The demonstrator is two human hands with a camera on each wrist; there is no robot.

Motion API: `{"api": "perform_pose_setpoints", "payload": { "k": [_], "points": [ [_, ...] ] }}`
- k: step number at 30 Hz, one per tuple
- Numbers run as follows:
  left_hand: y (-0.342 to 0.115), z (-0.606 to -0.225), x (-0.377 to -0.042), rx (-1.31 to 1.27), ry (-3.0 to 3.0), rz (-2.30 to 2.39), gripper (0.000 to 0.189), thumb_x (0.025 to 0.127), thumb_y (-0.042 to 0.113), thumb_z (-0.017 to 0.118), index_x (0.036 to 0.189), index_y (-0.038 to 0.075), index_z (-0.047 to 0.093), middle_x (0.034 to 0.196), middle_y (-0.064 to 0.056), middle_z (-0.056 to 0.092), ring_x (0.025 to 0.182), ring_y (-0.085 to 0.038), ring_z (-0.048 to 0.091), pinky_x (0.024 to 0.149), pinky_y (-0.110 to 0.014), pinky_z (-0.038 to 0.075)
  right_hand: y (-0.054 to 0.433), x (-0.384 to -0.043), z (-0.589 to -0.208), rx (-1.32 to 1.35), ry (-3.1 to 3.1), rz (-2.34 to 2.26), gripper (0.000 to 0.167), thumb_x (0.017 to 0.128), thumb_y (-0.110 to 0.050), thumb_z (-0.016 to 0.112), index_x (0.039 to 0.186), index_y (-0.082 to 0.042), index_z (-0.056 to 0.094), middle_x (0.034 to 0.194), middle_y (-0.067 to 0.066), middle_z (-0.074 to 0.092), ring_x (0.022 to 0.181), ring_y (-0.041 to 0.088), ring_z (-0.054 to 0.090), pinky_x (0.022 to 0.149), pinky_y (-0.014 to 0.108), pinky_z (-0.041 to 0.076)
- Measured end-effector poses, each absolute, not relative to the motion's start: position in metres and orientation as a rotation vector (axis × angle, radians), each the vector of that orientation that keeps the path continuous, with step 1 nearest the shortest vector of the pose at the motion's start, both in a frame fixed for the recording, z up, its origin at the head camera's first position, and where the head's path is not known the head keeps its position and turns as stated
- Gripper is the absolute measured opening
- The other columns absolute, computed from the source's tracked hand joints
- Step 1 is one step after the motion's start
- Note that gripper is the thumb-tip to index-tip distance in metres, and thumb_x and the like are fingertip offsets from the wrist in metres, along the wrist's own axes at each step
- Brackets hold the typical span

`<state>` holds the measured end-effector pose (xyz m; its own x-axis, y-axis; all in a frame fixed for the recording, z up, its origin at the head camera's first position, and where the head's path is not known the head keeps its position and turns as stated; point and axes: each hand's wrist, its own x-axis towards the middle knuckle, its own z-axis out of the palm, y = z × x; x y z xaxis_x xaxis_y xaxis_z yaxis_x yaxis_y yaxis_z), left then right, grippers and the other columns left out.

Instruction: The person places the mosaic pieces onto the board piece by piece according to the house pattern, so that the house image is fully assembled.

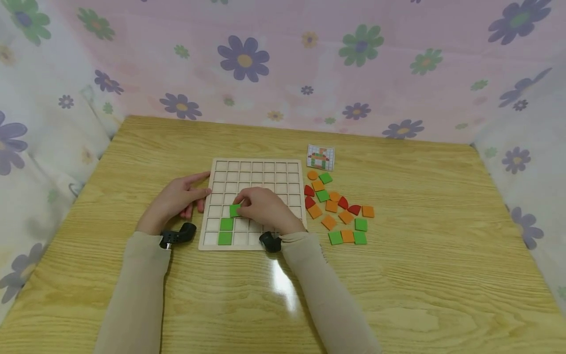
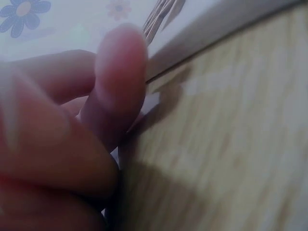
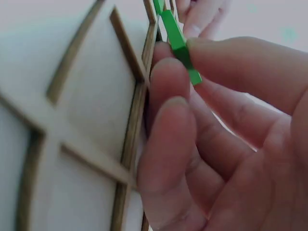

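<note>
A wooden grid board (image 1: 269,167) lies on the table with square cells. My right hand (image 1: 267,209) is over its lower half and pinches a green square tile (image 1: 234,211) between thumb and fingers. In the right wrist view the green square tile (image 3: 174,36) stands tilted near the raised grid lines. Just below it, two green tiles (image 1: 226,224) fill cells of one column. At the board's left edge, my left hand (image 1: 174,197) touches the rim with index finger and thumb, the other fingers loosely bent. The left wrist view shows those fingers blurred and close up.
Right of the board lie several loose orange tiles (image 1: 347,236), green tiles (image 1: 360,224) and red quarter-round pieces (image 1: 354,210). Behind them is a small pattern card (image 1: 321,158). Flowered cloth (image 1: 283,64) hangs along the back and sides of the wooden table (image 1: 420,275).
</note>
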<state>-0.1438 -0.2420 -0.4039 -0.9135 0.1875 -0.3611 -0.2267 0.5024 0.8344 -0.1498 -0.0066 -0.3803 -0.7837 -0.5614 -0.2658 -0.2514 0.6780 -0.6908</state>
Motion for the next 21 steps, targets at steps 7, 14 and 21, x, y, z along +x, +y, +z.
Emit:
{"api": "perform_pose_setpoints", "payload": {
  "k": [7,14,21],
  "points": [
    [-0.243,-0.404,-0.144,-0.046,2.309,1.431,0.062,0.086,0.042,0.057,0.14,0.031,0.029,0.066,-0.016,0.058,0.036,-0.014,0.041,0.038,-0.035,0.042,-0.017,-0.143,-0.379,-0.613,2.55,-0.813,0.016,0.085,-0.025,0.06,0.1,-0.021,0.063,0.08,-0.012,0.057,0.071,0.006,0.052,0.064,0.022,0.041],
    [-0.241,-0.403,-0.144,-0.106,2.323,1.408,0.064,0.083,0.043,0.059,0.139,0.035,0.028,0.066,-0.015,0.058,0.037,-0.014,0.04,0.038,-0.034,0.041,-0.023,-0.141,-0.378,-0.586,2.607,-0.762,0.016,0.085,-0.028,0.06,0.099,-0.021,0.063,0.079,-0.012,0.056,0.07,0.005,0.052,0.061,0.023,0.041],
    [-0.237,-0.401,-0.143,-0.144,2.331,1.372,0.068,0.084,0.041,0.059,0.14,0.037,0.022,0.061,-0.015,0.057,0.036,-0.015,0.04,0.039,-0.036,0.043,-0.026,-0.14,-0.376,-0.596,2.63,-0.711,0.016,0.085,-0.028,0.059,0.099,-0.021,0.064,0.08,-0.011,0.057,0.071,0.006,0.052,0.06,0.022,0.041]
  ]
}}
